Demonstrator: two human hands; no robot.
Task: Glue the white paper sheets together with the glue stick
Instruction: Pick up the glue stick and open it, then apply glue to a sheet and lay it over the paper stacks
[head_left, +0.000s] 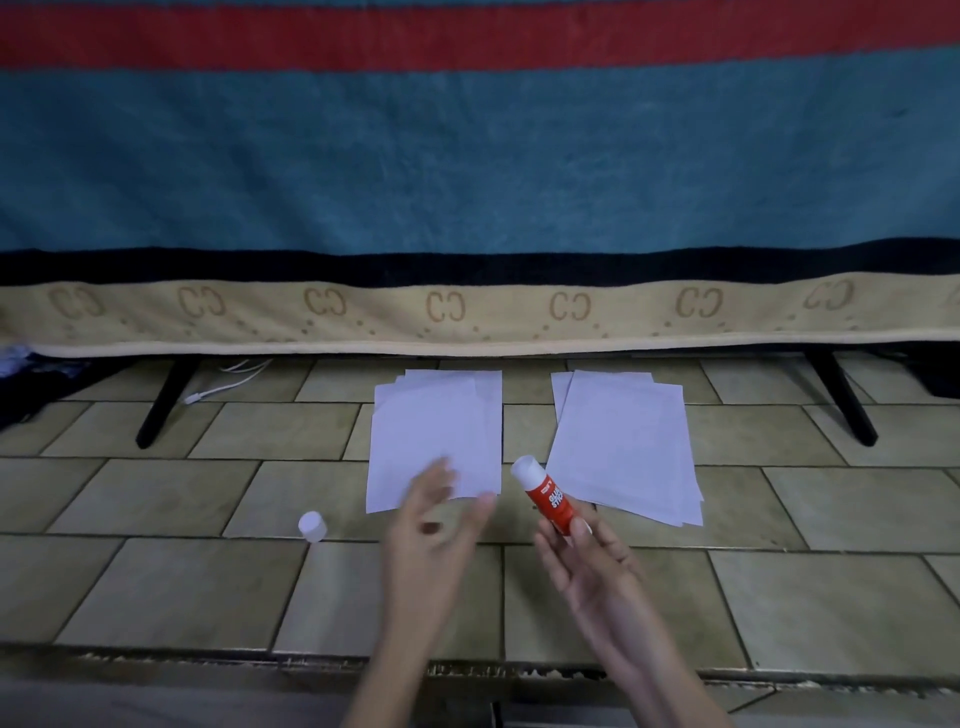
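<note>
step edge (156, 657): dark worn strip across the bottom of the frame, both forearms cross over it
left hand (434, 525): lower centre, blurred, fingers spread apart and holding nothing, fingertips over the near edge of the left paper stack
right hand (584, 553): lower centre right, fingers closed around the lower end of the glue stick
glue stick (545, 493): red body, white top, uncapped, tilted up and left, tip in the gap between the two stacks, lifted off the floor
cap (312, 526): white, standing alone on the tiles at lower left of centre, apart from the left stack corner and the left hand
left paper stack (441, 431): white sheets at centre, loosely fanned, far corners offset, near edge partly under the left hand
right paper stack (623, 441): white sheets right of centre, fanned, near right corner staggered, lying flat
gap: bare strip of tile between the stacks, only the glue stick tip over it
floor (831, 519): beige tiles, open room at lower left and lower right of the frame
blanket (467, 171): striped blue, red, black and tan, hangs across the upper half, its hem just behind the far edges of the stacks
black legs (166, 405): slanted, one at left, one at right, both well apart from the paper
white cable (228, 382): on tiles at mid left, near the left leg
</note>
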